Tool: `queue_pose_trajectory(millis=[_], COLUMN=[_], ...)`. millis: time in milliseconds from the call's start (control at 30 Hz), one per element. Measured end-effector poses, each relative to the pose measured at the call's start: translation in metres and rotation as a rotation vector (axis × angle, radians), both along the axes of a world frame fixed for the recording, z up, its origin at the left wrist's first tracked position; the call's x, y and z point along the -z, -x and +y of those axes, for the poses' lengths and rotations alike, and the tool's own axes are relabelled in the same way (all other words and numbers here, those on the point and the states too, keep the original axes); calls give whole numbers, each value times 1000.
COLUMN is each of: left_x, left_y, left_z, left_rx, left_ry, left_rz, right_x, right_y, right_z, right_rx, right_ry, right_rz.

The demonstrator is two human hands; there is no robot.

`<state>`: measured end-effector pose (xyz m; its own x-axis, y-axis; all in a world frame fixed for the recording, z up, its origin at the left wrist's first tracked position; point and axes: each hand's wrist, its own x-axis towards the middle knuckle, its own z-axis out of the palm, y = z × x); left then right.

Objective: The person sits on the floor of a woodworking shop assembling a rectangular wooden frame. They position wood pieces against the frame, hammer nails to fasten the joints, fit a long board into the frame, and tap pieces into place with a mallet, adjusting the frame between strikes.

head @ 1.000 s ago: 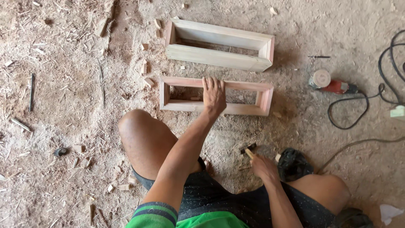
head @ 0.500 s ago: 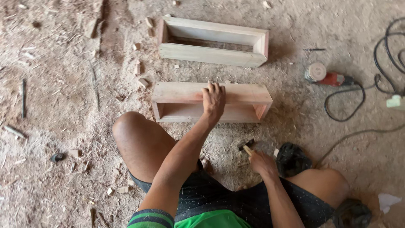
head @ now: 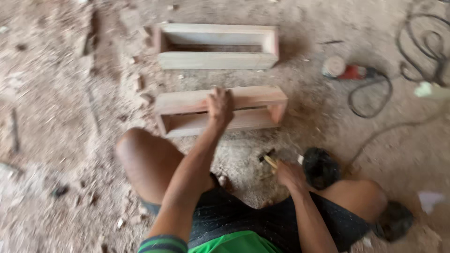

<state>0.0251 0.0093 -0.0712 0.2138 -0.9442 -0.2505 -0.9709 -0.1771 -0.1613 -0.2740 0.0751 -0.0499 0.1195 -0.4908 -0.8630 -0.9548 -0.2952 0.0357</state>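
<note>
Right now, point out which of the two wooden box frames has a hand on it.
The nearer wooden frame, closest to the knees: the left hand grips its top board. The farther frame lies untouched beyond it.

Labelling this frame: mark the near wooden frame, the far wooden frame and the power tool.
near wooden frame (head: 253, 96): head view, top board right of the left hand.
far wooden frame (head: 215, 61): head view, front board.
power tool (head: 349, 71): head view, red body.
</note>
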Motion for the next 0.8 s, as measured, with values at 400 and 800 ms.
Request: queue_pose_trajectory(millis=[400, 800], left_x=[-15, 0], left_y=[40, 117], left_z=[-3, 20], left_rx=[47, 169], left_ry=[-350, -521], left_rz=[380, 159], right_x=[-133, 19], right_y=[221, 276], right_z=[43, 45], right_rx=[715, 1493], right_ry=[1119, 884], right_rz=[-600, -699])
